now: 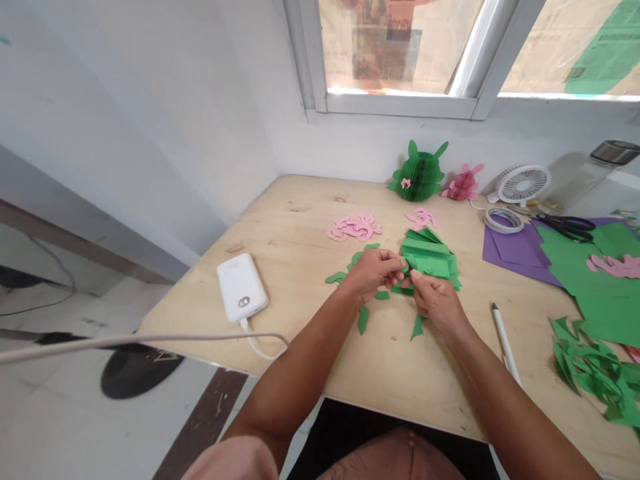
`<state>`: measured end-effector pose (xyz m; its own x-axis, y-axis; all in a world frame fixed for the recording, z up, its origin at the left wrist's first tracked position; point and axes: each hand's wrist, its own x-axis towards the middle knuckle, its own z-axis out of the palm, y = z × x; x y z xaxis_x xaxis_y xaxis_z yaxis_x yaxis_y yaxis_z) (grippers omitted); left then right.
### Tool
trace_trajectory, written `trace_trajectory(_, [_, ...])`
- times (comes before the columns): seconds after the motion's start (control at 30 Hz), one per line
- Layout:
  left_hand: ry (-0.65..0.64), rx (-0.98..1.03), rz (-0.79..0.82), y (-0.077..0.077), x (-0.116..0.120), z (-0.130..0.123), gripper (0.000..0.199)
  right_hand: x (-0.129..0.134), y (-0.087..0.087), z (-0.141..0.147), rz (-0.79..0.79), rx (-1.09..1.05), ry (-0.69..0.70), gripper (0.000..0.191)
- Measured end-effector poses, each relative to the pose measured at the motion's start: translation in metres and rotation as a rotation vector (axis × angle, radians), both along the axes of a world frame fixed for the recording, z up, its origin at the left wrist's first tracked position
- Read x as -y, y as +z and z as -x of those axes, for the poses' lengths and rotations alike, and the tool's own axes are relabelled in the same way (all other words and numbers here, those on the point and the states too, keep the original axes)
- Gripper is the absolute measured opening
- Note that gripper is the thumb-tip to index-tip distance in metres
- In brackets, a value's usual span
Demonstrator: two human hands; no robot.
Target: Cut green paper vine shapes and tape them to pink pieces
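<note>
My left hand (376, 271) and my right hand (436, 299) meet over the front of the table, fingertips pinched round a small dark green paper piece (406, 269). Its exact shape is hidden by the fingers. Just beyond and beneath them lies a pile of folded green paper (430, 247). Green cut-out pieces (363, 320) are scattered around my left hand, and another green piece (417, 327) lies below my right hand. Behind my hands rest a heap of pink paper cut-outs (356, 227) and a smaller pink group (421, 218).
A white power bank (242, 287) with a cable lies left. Green (420, 175) and pink (463, 183) paper figures, a small fan (523, 183) and tape (503, 221) stand behind. Scissors (565, 227), purple paper (515, 252), green scraps (595, 373) and a white pen (506, 340) lie right.
</note>
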<state>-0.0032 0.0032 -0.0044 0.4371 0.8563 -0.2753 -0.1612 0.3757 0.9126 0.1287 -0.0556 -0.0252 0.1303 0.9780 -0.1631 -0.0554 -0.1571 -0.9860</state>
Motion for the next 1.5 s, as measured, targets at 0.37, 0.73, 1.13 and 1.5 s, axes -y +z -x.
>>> trace_trajectory(0.37, [0.006,0.027,0.008,0.0002,0.0017,-0.0001,0.016,-0.0002,0.0005,-0.0004,0.011,-0.014,0.003,0.056])
trace_trajectory(0.73, [0.013,0.034,-0.009,-0.0015,0.001,-0.0001,0.014,-0.0005,0.0005,0.0,0.016,-0.005,-0.004,0.059])
trace_trajectory(1.13, [0.013,0.001,-0.025,-0.0002,0.0007,0.0006,0.015,0.0,0.0012,0.0,0.012,0.002,0.002,0.057])
trace_trajectory(1.5, [0.014,-0.016,-0.025,0.0012,0.0009,0.0005,0.015,-0.0008,-0.0044,-0.0014,0.008,0.035,-0.014,0.057])
